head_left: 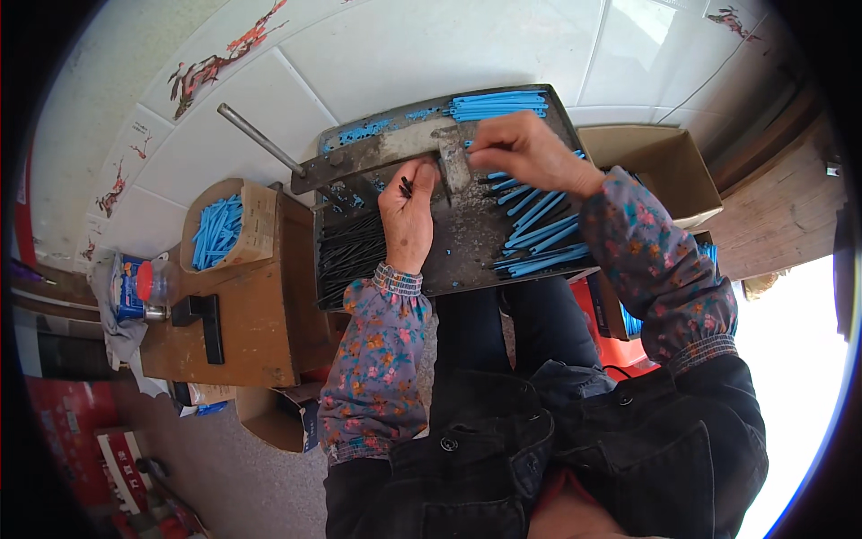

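Your left hand [409,214] hides most of thin black sticks [406,187]; only short ends show. Whether your right hand [521,151] pinches anything: too small to tell (bit of blue shows beside fingertips). Your grey floral cloth sleeve [642,242] on right covers ends of slim blue tubes [546,235]. Your black buttoned jacket [413,490] runs off bottom edge. Red-and-white box [124,472], lower left: lettering blurred.

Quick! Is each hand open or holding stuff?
Left hand: closed around thin black plastic-looking sticks.
Right hand: fingers pinched closed beside the grey rectangular metal-looking block; what's between them can't be told.
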{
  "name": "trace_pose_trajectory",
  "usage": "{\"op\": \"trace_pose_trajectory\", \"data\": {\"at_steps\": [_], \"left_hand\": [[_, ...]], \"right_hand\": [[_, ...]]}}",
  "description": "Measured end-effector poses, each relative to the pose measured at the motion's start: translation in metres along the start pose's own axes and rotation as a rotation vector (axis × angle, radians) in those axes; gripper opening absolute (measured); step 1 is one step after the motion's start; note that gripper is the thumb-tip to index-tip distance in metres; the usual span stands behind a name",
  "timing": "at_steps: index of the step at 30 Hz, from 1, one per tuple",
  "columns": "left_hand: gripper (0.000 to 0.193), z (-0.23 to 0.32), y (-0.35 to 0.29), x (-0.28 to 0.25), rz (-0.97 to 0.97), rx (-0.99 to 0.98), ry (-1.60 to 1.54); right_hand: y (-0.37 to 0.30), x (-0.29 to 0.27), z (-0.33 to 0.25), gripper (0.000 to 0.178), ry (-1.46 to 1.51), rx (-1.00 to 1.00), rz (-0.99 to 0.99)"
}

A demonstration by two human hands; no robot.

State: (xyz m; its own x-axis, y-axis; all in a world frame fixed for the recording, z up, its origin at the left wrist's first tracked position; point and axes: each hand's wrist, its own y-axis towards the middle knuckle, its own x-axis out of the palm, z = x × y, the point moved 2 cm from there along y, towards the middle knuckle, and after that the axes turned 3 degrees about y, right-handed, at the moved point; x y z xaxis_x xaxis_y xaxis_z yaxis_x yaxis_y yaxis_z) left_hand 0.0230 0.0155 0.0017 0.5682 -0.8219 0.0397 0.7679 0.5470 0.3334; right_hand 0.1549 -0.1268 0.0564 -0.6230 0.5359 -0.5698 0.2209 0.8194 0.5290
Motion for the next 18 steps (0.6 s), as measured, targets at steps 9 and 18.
{"op": "trace_pose_trajectory", "data": {"at_steps": [9, 18], "left_hand": [[0.021, -0.001, -0.006, 0.003, -0.108, -0.074, -0.012], [0.019, -0.004, -0.004, 0.000, 0.010, 0.001, -0.117]], "right_hand": [[-0.017, -0.007, 0.060, 0.008, -0.521, -0.029, -0.184], [-0.009, -0.002, -0.004, 0.012, -0.253, 0.067, -0.052]]}}
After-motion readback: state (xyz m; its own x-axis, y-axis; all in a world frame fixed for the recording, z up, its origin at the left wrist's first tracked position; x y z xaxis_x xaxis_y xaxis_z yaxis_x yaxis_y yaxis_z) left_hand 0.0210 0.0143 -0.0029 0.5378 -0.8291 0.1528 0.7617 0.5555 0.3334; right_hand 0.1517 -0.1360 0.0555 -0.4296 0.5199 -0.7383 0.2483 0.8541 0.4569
